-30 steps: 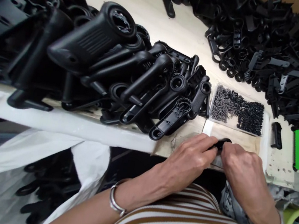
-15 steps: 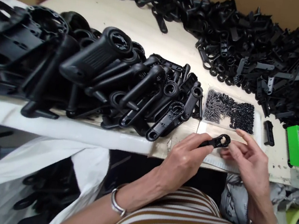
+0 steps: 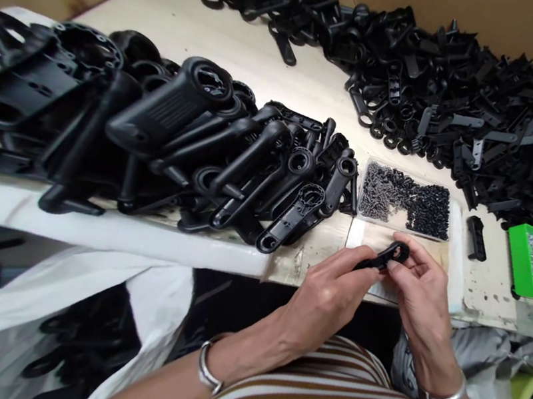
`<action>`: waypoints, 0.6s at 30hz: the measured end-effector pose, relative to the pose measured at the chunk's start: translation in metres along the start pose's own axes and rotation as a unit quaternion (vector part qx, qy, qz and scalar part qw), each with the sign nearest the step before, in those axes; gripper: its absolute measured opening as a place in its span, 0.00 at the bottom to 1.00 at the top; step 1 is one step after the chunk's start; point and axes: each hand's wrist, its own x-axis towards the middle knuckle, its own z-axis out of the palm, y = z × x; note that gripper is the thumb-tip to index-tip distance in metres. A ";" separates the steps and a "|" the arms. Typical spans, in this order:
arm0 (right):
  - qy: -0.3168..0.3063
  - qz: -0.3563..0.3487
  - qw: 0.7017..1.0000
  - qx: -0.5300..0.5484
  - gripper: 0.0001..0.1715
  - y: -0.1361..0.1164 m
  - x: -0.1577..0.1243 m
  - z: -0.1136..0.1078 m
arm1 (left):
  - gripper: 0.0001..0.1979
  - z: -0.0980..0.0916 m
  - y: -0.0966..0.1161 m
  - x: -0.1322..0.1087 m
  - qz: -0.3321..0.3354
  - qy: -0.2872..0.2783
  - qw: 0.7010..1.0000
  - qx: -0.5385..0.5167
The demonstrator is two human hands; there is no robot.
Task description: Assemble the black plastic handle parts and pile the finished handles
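Observation:
A small black plastic lever with a ring-shaped end (image 3: 396, 251) is held between my two hands over the front edge of the table. My left hand (image 3: 332, 294) pinches its narrow end between thumb and fingers. At the ring end, my right hand (image 3: 421, 291) grips it with the thumb in front and the fingers behind. Just beyond them lies a clear shallow tray (image 3: 390, 224) with small metal springs (image 3: 380, 189) on its left side and small black parts (image 3: 431, 210) on its right. Another black lever (image 3: 477, 237) rests to the right of the tray.
Larger black plastic handles (image 3: 170, 107) are heaped along the table's left front. A big pile of black parts (image 3: 503, 109) spreads across the back right. To the right stands a green bin (image 3: 519, 263) of small metal pieces. White bags (image 3: 153, 303) hang below the edge.
My right hand has moved left and closed on the ring end of the lever, where its fingers were spread before. My left hand keeps its hold.

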 end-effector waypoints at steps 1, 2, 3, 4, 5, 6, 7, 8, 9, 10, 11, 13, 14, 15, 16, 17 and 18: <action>-0.012 0.012 1.000 0.008 0.27 -0.001 0.001 -0.002 | 0.05 0.000 0.000 0.001 -0.007 0.001 1.000 -0.003; -0.030 0.028 0.999 0.022 0.27 -0.002 0.001 -0.005 | 0.05 0.000 0.000 0.002 -0.014 0.001 1.000 -0.006; -0.053 0.044 0.997 0.038 0.28 -0.004 0.002 -0.008 | 0.05 0.000 0.000 0.003 -0.019 0.003 1.000 -0.009; -0.077 0.059 0.994 0.054 0.28 -0.005 0.002 -0.011 | 0.05 0.000 0.000 0.003 -0.021 0.004 1.000 -0.012; -0.100 0.070 0.990 0.068 0.27 -0.007 0.003 -0.015 | 0.05 0.000 0.000 0.004 -0.021 0.005 1.000 -0.017; -0.119 0.077 0.987 0.080 0.26 -0.008 0.003 -0.019 | 0.05 0.000 -0.001 0.005 -0.022 0.006 1.000 -0.022; -0.133 0.081 0.984 0.088 0.24 -0.008 0.004 -0.022 | 0.05 0.000 -0.001 0.005 -0.022 0.004 0.999 -0.026; -0.140 0.083 0.982 0.095 0.23 -0.008 0.004 -0.024 | 0.06 0.000 -0.002 0.005 -0.023 0.001 0.999 -0.028; -0.143 0.085 0.981 0.102 0.22 -0.007 0.004 -0.025 | 0.06 0.000 -0.002 0.005 -0.025 -0.003 0.999 -0.028; -0.142 0.087 0.980 0.109 0.23 -0.006 0.004 -0.025 | 0.07 0.000 -0.002 0.005 -0.026 -0.008 0.999 -0.026; -0.137 0.090 0.980 0.113 0.23 -0.005 0.005 -0.025 | 0.07 0.000 -0.002 0.005 -0.026 -0.011 0.999 -0.024; -0.127 0.096 0.980 0.119 0.23 -0.003 0.005 -0.022 | 0.07 0.000 -0.001 0.006 -0.021 -0.018 0.999 -0.023; -0.123 0.099 0.980 0.121 0.22 -0.002 0.005 -0.021 | 0.07 0.000 -0.001 0.006 -0.017 -0.020 0.999 -0.023; -0.122 0.100 0.980 0.124 0.21 -0.002 0.005 -0.020 | 0.06 0.000 0.000 0.007 -0.013 -0.021 0.999 -0.022; -0.124 0.099 0.979 0.128 0.20 -0.002 0.005 -0.019 | 0.06 0.000 0.001 0.008 -0.010 -0.021 1.000 -0.020; -0.129 0.097 0.978 0.132 0.18 -0.002 0.004 -0.018 | 0.06 0.000 0.001 0.008 -0.008 -0.020 1.000 -0.017; -0.135 0.094 0.977 0.136 0.17 -0.002 0.004 -0.017 | 0.06 0.000 0.002 0.008 -0.007 -0.020 1.000 -0.015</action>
